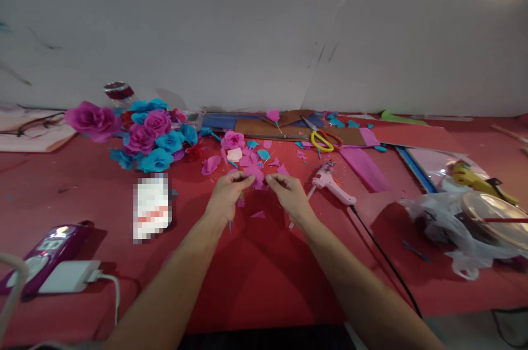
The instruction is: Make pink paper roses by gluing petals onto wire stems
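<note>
My left hand (225, 195) is closed in a pinch at the left edge of a magenta paper petal (256, 176). Opposite it, the thumb and finger of my right hand (293, 196) pinch together at the petal's right edge. A thin blue tip pokes out below my left hand; what it belongs to is hidden. Just beyond my hands lie loose pink and blue paper petals (264, 154) and a pink paper rose (232, 141). To the right of my right hand rests a pink glue gun (335, 185), and scissors with yellow and orange handles (323, 141) lie behind it.
A bunch of magenta and blue paper roses (154, 141) stands at the left. A power strip (49, 251) with a white plug (72, 276) sits front left. At the right are a plastic bag (437, 223), a yellow glue gun (474, 178) and the black cord (388, 262).
</note>
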{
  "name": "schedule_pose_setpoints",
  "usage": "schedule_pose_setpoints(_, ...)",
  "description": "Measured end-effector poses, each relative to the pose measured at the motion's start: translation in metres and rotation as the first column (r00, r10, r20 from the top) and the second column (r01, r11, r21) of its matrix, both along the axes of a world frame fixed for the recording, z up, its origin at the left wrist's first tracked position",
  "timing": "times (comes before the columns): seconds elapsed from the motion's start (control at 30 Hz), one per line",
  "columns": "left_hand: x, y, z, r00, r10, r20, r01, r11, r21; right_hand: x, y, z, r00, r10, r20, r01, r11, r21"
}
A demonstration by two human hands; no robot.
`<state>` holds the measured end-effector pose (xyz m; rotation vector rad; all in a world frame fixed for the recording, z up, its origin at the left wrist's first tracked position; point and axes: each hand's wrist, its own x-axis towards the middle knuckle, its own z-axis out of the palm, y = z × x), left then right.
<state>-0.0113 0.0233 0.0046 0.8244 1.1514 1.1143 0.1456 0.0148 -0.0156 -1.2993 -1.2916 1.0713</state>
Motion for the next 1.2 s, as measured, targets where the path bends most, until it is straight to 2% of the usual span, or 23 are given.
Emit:
schedule_pose_setpoints(0.1, -0.009, 0.004, 0.003, 0.985, 0.168, 0.031, -0.168, 0.985, 0.030, 0.010, 0.003, 0.004, 0.983, -0.153, 0.098, 0.145, 0.985, 0.090)
schedule_pose_setpoints(0.17, -0.013, 0.005, 0.008, 0.979, 0.205, 0.014, -0.205, 0.978, 0.031, 0.013, 0.004, 0.008, 0.960, -0.158, 0.231, 0.122, 0.979, 0.163)
schedule_pose_setpoints(0.23, -0.012, 0.002, 0.013, 0.986, 0.162, -0.042, -0.161, 0.987, 0.030, 0.011, 0.001, 0.011, 0.944, -0.110, 0.312, 0.042, 0.976, 0.216)
schedule_pose_setpoints(0.27, -0.009, 0.000, 0.015, 0.989, 0.122, -0.080, -0.119, 0.992, 0.040, 0.008, -0.001, 0.012, 0.952, -0.070, 0.299, 0.003, 0.976, 0.218)
schedule_pose_setpoints(0.37, 0.002, -0.008, 0.017, 0.997, -0.005, -0.081, 0.012, 0.997, 0.081, 0.000, -0.006, 0.011, 0.982, 0.150, 0.112, -0.162, 0.981, 0.107)
schedule_pose_setpoints(0.43, 0.008, -0.011, 0.015, 0.991, -0.125, -0.051, 0.129, 0.989, 0.077, -0.002, -0.009, 0.010, 0.977, 0.201, 0.077, -0.204, 0.978, 0.034)
schedule_pose_setpoints(0.57, 0.012, -0.014, 0.011, 0.989, -0.139, -0.043, 0.142, 0.988, 0.067, -0.003, -0.012, 0.009, 0.981, 0.099, 0.170, -0.113, 0.990, 0.080)
schedule_pose_setpoints(0.7, 0.010, -0.011, 0.005, 0.996, -0.070, -0.062, 0.076, 0.991, 0.107, 0.000, -0.013, 0.010, 0.978, 0.133, 0.163, -0.148, 0.986, 0.082)
schedule_pose_setpoints(0.83, 0.004, -0.005, 0.002, 0.990, 0.109, -0.090, -0.091, 0.979, 0.181, 0.007, -0.007, 0.012, 0.989, -0.106, 0.107, 0.090, 0.986, 0.144)
schedule_pose_setpoints(0.9, 0.001, -0.004, 0.004, 0.986, 0.153, -0.072, -0.141, 0.978, 0.154, 0.010, -0.005, 0.014, 0.983, -0.156, 0.096, 0.135, 0.972, 0.190)
schedule_pose_setpoints(0.97, -0.001, -0.005, 0.007, 0.991, 0.119, -0.069, -0.110, 0.986, 0.124, 0.009, -0.005, 0.017, 0.993, -0.069, 0.093, 0.054, 0.986, 0.159)
schedule_pose_setpoints(1.03, 0.001, -0.008, 0.012, 0.997, 0.033, -0.068, -0.025, 0.993, 0.112, 0.004, -0.007, 0.019, 0.994, 0.091, 0.057, -0.094, 0.994, 0.048)
schedule_pose_setpoints(1.1, 0.004, -0.012, 0.016, 0.997, -0.037, -0.067, 0.045, 0.992, 0.119, -0.002, -0.012, 0.020, 0.976, 0.216, 0.001, -0.216, 0.976, -0.041)
schedule_pose_setpoints(1.13, 0.005, -0.014, 0.017, 0.996, -0.055, -0.071, 0.064, 0.991, 0.120, -0.004, -0.015, 0.021, 0.972, 0.235, -0.013, -0.236, 0.970, -0.054)
schedule_pose_setpoints(1.2, 0.008, -0.016, 0.019, 0.993, -0.075, -0.090, 0.085, 0.989, 0.118, -0.006, -0.022, 0.022, 0.980, 0.201, 0.012, -0.200, 0.979, -0.049)
